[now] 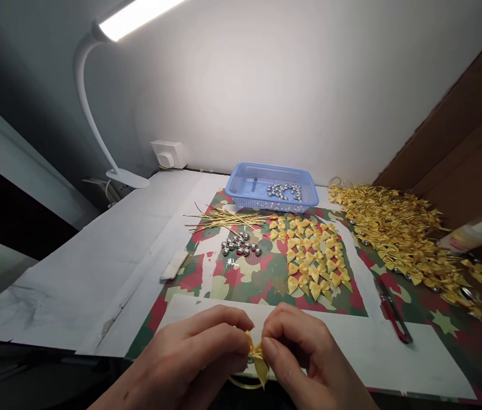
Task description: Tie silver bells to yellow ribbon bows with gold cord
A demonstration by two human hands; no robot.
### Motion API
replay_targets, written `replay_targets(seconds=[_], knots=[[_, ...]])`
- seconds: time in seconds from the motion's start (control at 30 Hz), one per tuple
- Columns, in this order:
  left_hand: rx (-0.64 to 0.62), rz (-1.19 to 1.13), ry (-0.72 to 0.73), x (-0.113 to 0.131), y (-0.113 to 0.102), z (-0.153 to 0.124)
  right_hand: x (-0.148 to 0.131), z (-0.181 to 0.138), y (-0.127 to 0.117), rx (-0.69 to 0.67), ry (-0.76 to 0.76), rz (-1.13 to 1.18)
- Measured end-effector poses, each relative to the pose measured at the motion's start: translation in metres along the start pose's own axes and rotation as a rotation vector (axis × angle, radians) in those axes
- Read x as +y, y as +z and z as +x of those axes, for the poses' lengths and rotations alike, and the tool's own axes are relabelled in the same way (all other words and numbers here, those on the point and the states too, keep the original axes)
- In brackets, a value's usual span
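My left hand [198, 353] and my right hand [304, 353] meet at the near table edge, fingers pinched together on one small yellow ribbon bow [258, 359] with a gold cord loop hanging under it. Beyond them, loose yellow bows [313, 256] lie in rows on the camouflage-patterned sheet [249, 279]. A cluster of silver bells [241, 246] sits to their left, with a bundle of gold cords [227, 219] behind it.
A blue plastic basket [271, 187] holding more bells stands at the back. A big heap of finished bows [407, 239] fills the right side. Red-handled scissors [392, 310] lie to the right. A white clamp lamp [95, 114] and a wall socket [168, 154] stand at the left rear.
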State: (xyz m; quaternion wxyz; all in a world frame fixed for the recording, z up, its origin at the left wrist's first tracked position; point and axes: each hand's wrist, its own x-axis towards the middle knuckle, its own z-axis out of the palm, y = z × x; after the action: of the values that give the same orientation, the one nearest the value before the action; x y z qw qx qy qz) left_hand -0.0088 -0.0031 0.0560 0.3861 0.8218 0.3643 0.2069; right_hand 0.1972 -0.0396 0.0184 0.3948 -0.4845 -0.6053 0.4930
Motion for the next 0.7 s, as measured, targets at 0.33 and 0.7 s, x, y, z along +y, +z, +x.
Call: replay_targets(seconds=[0.33,0.7], knots=[[-0.024,-0.310,-0.189,-0.004,0.004,0.006,-0.004,0.003,-0.007,-0.074,0.018,0.017],[0.043,-0.802,-0.520,-0.009,0.004,0.016,0.000,-0.004,0.002,0.240,-0.117,0.199]])
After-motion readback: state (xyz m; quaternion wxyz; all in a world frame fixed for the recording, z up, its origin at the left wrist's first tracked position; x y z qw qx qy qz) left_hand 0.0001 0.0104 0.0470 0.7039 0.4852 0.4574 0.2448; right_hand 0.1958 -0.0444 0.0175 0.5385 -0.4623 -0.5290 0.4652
